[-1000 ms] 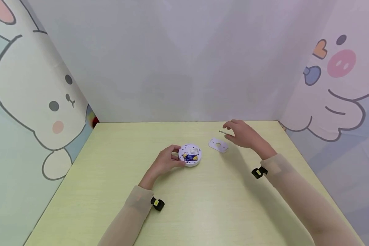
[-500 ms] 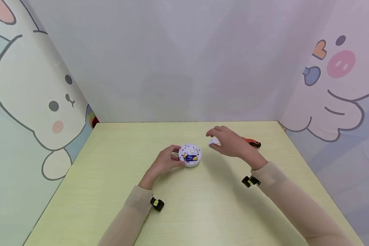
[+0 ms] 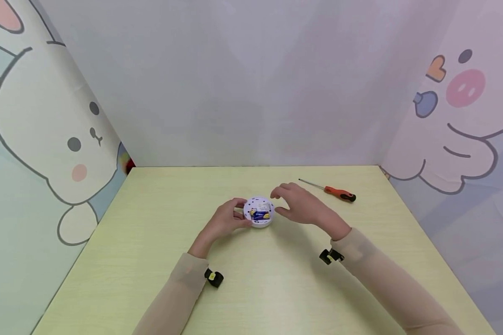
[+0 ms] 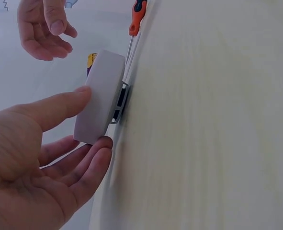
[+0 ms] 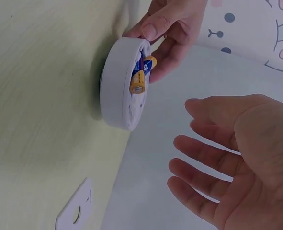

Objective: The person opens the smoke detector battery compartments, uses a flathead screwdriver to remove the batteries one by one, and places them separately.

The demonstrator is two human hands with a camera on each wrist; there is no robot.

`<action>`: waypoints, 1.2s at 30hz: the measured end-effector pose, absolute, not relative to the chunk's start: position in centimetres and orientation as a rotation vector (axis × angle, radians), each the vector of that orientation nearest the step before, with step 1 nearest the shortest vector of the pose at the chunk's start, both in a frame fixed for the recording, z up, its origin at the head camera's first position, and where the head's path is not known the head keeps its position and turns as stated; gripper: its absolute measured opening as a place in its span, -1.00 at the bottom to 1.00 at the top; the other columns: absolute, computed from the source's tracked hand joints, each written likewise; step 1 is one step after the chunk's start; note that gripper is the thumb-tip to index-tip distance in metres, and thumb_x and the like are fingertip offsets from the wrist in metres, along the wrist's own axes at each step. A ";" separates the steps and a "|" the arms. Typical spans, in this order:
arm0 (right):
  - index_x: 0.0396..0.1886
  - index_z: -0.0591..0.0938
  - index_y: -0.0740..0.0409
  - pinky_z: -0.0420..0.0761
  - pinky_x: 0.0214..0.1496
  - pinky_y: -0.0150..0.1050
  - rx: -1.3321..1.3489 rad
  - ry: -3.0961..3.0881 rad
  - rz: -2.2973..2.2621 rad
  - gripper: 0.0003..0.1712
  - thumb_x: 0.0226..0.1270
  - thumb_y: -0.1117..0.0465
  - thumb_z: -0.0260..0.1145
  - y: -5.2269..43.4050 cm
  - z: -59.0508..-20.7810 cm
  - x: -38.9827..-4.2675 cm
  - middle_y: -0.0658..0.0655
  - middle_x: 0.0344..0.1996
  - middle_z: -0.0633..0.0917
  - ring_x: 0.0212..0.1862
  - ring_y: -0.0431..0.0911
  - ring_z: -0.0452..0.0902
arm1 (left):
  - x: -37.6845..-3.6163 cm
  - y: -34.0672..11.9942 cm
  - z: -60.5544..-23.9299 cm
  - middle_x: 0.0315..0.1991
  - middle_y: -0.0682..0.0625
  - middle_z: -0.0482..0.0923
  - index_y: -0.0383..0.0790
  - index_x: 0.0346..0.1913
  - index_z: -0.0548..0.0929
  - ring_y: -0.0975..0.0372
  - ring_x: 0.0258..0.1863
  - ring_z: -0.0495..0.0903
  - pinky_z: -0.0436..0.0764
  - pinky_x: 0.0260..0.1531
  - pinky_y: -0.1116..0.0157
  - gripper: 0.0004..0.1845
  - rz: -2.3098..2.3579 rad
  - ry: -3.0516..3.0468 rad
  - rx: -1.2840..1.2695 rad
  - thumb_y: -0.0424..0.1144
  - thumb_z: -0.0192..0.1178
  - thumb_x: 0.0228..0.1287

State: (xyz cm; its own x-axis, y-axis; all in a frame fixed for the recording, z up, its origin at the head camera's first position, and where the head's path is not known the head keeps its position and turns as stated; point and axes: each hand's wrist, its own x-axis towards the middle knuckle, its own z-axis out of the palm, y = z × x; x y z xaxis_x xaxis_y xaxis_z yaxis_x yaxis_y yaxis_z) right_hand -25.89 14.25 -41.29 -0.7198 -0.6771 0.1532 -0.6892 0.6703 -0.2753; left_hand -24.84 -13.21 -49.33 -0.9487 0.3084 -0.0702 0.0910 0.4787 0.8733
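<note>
A round white device (image 3: 254, 203), shaped like a smoke detector, sits near the table's middle. Loose blue and yellow batteries (image 5: 138, 82) lie on its upturned face. My left hand (image 3: 223, 218) grips its left rim between thumb and fingers. In the left wrist view, a slotted bracket (image 4: 121, 102) juts from its underside. Just right of the device hovers my right hand (image 3: 299, 204), fingers loosely bent and holding nothing. Below that hand in the right wrist view lies a flat white plate (image 5: 79, 208) with a round hole; the right hand covers it in the head view.
A screwdriver (image 3: 338, 192) with an orange and black handle lies at the back right, its tip pointing left. Behind the pale wooden table (image 3: 172, 186) rises a plain backdrop (image 3: 251, 93). Cartoon-printed panels (image 3: 46, 139) stand along both sides.
My right hand has left the screwdriver on the table and moved left and nearer, past the white plate, to the device's right side. The left hand and device have stayed put.
</note>
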 end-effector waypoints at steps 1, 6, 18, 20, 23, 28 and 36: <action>0.16 0.69 0.17 0.65 0.17 0.01 1.162 -2.843 0.501 -0.62 0.42 0.20 0.52 14.1 -41.4 -25.8 0.14 0.04 0.73 0.08 0.05 0.61 | -24.8 -13.2 -49.3 0.30 -0.08 0.58 -0.18 0.48 0.46 0.21 -0.01 0.72 0.73 0.04 0.19 -0.22 1.464 2.504 0.347 -0.25 0.58 0.24; 0.12 0.70 0.21 0.67 0.15 0.04 1.210 -2.826 0.535 -0.65 0.40 0.24 0.51 13.4 -42.3 -25.7 0.17 0.02 0.75 0.08 0.08 0.62 | -24.7 -13.3 -49.2 0.31 -0.10 0.58 -0.17 0.49 0.46 0.20 -0.01 0.73 0.74 0.03 0.20 -0.22 1.474 2.493 0.353 -0.25 0.57 0.26; 0.01 0.72 0.17 0.68 0.13 -0.05 1.253 -2.848 0.487 -0.74 0.38 0.27 0.53 11.9 -43.8 -25.9 0.11 -0.06 0.75 0.00 -0.01 0.64 | -24.7 -13.3 -49.2 0.32 -0.11 0.56 -0.18 0.50 0.44 0.18 0.02 0.73 0.75 0.03 0.20 -0.23 1.500 2.462 0.358 -0.26 0.55 0.28; -0.01 0.73 0.16 0.68 0.10 -0.07 1.261 -2.848 0.484 -0.76 0.38 0.28 0.53 11.7 -44.1 -26.1 0.10 -0.08 0.76 -0.03 -0.03 0.64 | -24.7 -13.3 -49.2 0.32 -0.10 0.56 -0.18 0.50 0.44 0.18 0.02 0.73 0.75 0.03 0.21 -0.23 1.501 2.461 0.359 -0.26 0.55 0.29; -0.04 0.75 0.14 0.69 0.07 -0.10 1.268 -2.846 0.476 -0.79 0.38 0.29 0.53 11.5 -44.3 -26.2 0.07 -0.12 0.75 -0.06 -0.06 0.63 | -24.8 -13.3 -49.2 0.32 -0.10 0.57 -0.17 0.51 0.44 0.19 0.02 0.74 0.75 0.02 0.21 -0.23 1.501 2.459 0.361 -0.26 0.55 0.29; -0.07 0.75 0.14 0.69 0.07 -0.10 1.277 -2.834 0.462 -0.81 0.36 0.31 0.53 11.2 -44.5 -26.3 0.07 -0.14 0.75 -0.07 -0.05 0.62 | -24.9 -13.3 -49.3 0.33 -0.11 0.56 -0.18 0.51 0.43 0.18 0.02 0.74 0.75 0.01 0.22 -0.22 1.502 2.457 0.369 -0.27 0.55 0.28; -0.13 0.77 0.15 0.69 0.08 -0.09 1.292 -2.863 0.417 -0.87 0.37 0.35 0.50 10.6 -44.3 -26.6 0.10 -0.16 0.76 -0.07 -0.03 0.65 | -24.8 -13.3 -49.2 0.32 -0.12 0.57 -0.19 0.50 0.44 0.18 0.00 0.75 0.75 0.01 0.22 -0.23 1.511 2.458 0.371 -0.29 0.55 0.27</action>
